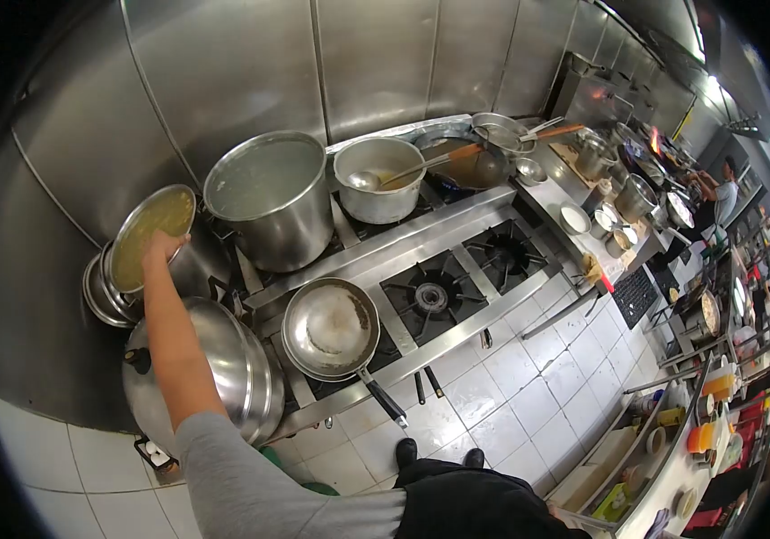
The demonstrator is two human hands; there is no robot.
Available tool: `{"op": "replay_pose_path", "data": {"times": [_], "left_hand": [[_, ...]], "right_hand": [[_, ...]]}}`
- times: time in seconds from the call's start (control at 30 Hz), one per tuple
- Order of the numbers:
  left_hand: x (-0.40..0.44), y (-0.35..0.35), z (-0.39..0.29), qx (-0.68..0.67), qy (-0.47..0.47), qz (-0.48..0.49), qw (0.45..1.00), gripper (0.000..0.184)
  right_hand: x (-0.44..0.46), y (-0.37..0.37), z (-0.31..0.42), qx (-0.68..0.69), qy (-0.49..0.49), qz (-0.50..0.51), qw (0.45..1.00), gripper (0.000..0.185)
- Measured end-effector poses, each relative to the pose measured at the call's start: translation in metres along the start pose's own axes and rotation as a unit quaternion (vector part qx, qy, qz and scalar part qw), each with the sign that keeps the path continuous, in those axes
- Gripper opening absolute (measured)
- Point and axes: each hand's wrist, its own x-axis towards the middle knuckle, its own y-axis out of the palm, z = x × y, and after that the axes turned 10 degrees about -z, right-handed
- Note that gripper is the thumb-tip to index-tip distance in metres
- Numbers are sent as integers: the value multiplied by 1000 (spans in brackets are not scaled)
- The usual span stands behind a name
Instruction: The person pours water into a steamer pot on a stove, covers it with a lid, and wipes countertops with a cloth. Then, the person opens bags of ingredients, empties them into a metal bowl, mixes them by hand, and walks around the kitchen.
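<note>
Pot of yellowish liquid [153, 225] sits at the far left end of the cooking line, tilted in your view against the steel wall [376, 67], with metal pans [100, 295] close by its outer side. Your left hand [164, 245] is at its near rim, fingers bent and partly hidden, so whether they grip the rim cannot be told; your right hand is out of view

Below your forearm lies a big domed steel vessel [246, 368] with a black knob [139, 361]. To the right of the yellowish pot, a tall steel pot [281, 229] stands on the back row, then a smaller aluminium pot [378, 208] with a ladle [365, 181] in it, and a dark wok [446, 146] beyond. On the front row of the stove [376, 278], a long-handled pan [331, 328] points its black handle toward you, beside two bare burners [431, 298]

Further right, a side counter [554, 199] carries bowls and pots, and a co-worker [724, 193] stands near a flame [654, 139]. White tiles [515, 377] cover the floor around your dark shoes [406, 452], and loaded shelves [627, 458] run along your right
</note>
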Motion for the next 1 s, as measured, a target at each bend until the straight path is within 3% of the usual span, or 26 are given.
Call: {"op": "replay_pose_path", "data": {"times": [0.1, 0.23, 0.27, 0.33, 0.37, 0.4, 0.5, 0.77, 0.83, 0.9, 0.93, 1.0], "left_hand": [[12, 0, -3, 39, -4, -49, 998, 72], [16, -9, -1, 52, -17, -16, 998, 70], [24, -1, 4, 68, 0, -11, 998, 68], [71, 51, 37, -22, 37, -76, 996, 72], [82, 61, 39, -44, 52, -78, 995, 72], [84, 68, 47, -37, 56, -69, 995, 72], [101, 74, 58, -21, 51, -44, 998, 73], [113, 56, 67, 29, 9, -23, 999, 74], [112, 44, 53, 30, 32, -80, 996, 75], [105, 26, 28, 15, 82, -230, 970, 65], [99, 16, 12, 2, 122, -376, 919, 56], [46, -37, -49, -108, 154, -391, 901, 38]], "right_hand": [[1, 4, 2, 8, 8, 5, 1000, 27], [2, 5, 2, 22, 29, 13, 999, 25], [0, 4, 4, 26, 39, 17, 999, 25], [-5, 3, 4, 43, 52, 36, 997, 24], [3, 11, -16, 72, 10, 44, 996, 27], [29, 28, -62, 249, 72, 103, 960, 27], [46, 61, -102, 211, 152, 49, 964, 28], [6, 59, -109, 198, 192, 34, 961, 28], [0, 56, -106, 185, 197, 29, 962, 29], [2, 56, -102, 183, 185, 28, 965, 28], [6, 58, -103, 177, 168, 30, 969, 28], [17, 61, -109, 177, 138, 37, 974, 28]]}}
